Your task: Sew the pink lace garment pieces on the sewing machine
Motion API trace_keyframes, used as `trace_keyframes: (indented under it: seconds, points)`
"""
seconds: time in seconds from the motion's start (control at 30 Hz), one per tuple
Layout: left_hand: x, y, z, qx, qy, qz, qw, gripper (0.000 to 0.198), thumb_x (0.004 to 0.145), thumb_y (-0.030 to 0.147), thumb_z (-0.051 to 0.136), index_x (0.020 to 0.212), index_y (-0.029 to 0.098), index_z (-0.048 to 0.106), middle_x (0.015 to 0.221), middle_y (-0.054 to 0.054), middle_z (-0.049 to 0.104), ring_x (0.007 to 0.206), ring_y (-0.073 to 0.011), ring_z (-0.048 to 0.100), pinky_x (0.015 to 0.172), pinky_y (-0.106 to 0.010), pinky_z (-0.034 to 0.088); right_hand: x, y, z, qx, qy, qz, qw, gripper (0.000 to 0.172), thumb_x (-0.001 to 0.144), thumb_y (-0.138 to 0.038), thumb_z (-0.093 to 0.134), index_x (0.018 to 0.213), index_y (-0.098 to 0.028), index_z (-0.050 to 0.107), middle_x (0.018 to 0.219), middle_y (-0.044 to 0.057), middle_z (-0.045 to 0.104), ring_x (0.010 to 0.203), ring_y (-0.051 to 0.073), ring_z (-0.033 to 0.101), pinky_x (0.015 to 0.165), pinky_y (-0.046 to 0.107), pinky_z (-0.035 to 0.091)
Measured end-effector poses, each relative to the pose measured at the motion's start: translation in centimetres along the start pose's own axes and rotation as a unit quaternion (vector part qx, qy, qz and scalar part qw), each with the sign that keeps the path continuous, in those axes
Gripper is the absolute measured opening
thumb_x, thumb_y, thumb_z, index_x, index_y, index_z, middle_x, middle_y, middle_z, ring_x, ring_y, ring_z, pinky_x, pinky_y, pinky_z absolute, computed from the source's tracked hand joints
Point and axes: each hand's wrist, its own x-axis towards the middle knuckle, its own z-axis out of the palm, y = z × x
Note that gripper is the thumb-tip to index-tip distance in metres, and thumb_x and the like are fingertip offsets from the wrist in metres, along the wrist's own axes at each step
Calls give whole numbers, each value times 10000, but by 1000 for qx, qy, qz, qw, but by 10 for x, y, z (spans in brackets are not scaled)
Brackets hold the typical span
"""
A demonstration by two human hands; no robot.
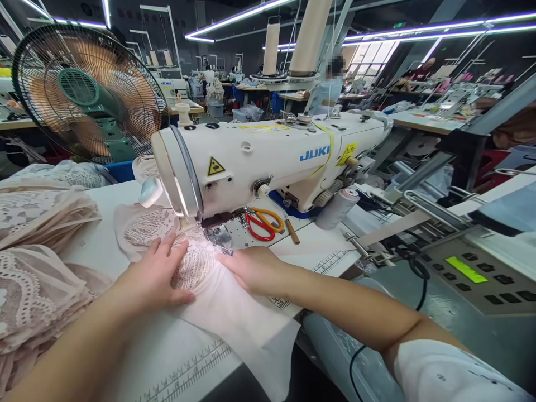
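A pale pink piece of lace and sheer mesh (195, 267) lies at the needle end of a white sewing machine (251, 162). Its plain mesh part (255, 329) drapes over the table's front edge. My left hand (161, 273) rests flat on the lace with fingers spread. Just right of the needle area, my right hand (255, 271) is closed on the fabric's edge, its fingertips partly hidden. A small strip of metal shows by its thumb. The machine head hides the needle. Red-and-orange-handled scissors (262, 223) and a wooden-handled tool (292, 230) lie behind my right hand.
Stacks of lace pieces (33, 285) cover the table's left side. A large fan (87, 95) stands behind them. A thread cone (338, 207) sits by the machine's base. At right are metal tape guides and a control panel (477, 273). People sit farther back.
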Motion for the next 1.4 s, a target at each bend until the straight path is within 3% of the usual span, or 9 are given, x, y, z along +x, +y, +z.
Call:
trace_keyframes:
  seconds: [0.3,0.53,0.6,0.83,1.1,1.3,1.4]
  points:
    - [9,-12,3,13,19,-8,1000,1083,591,621,664,1483,154,265,1566,-187,120,1384,-463,201,1026,-533,366,0,0,-7,3,-15,2,1000,256,839,-189,473,1087,-215,530,736,48,648,604,208,567,492,277,236]
    - [17,-24,6,-4,50,-22,998,1078,577,594,687,1465,120,301,1554,-218,144,1392,-432,210,1077,-490,327,9,-14,-22,-34,-110,51,992,588,793,-112,524,1359,-211,397,786,95,667,697,268,636,511,274,333]
    - [20,-30,8,-15,59,-30,998,1076,583,592,683,1468,123,292,1560,-211,118,1399,-426,195,1091,-480,314,12,-16,-22,-41,-112,63,991,635,781,-113,538,1386,-211,371,755,91,662,699,277,646,508,273,357]
    - [24,-39,4,-56,65,-49,995,1060,646,570,635,1489,97,200,1567,-208,50,1420,-377,175,1130,-429,276,14,-18,-21,-42,-99,72,992,567,745,-110,562,1293,-216,459,734,75,663,671,273,652,488,270,380]
    - [28,-41,3,-84,97,-66,989,979,698,550,588,1477,95,208,1561,-228,59,1420,-389,162,1119,-478,282,12,-14,-15,-44,-78,60,994,480,734,-96,543,1200,-202,500,685,53,637,610,238,627,464,251,338]
    - [32,-50,3,-71,141,-77,984,901,730,537,590,1438,74,278,1542,-264,94,1381,-430,250,1067,-511,361,10,-14,-15,-37,-56,50,996,407,764,-110,527,1160,-202,518,688,48,632,589,217,600,456,261,279]
    - [25,-39,-5,-20,180,-89,980,726,822,460,540,1397,65,336,1520,-303,125,1321,-485,329,977,-574,426,0,-11,-21,-28,-65,48,996,377,815,-138,501,1186,-207,500,732,43,641,614,206,588,465,269,241]
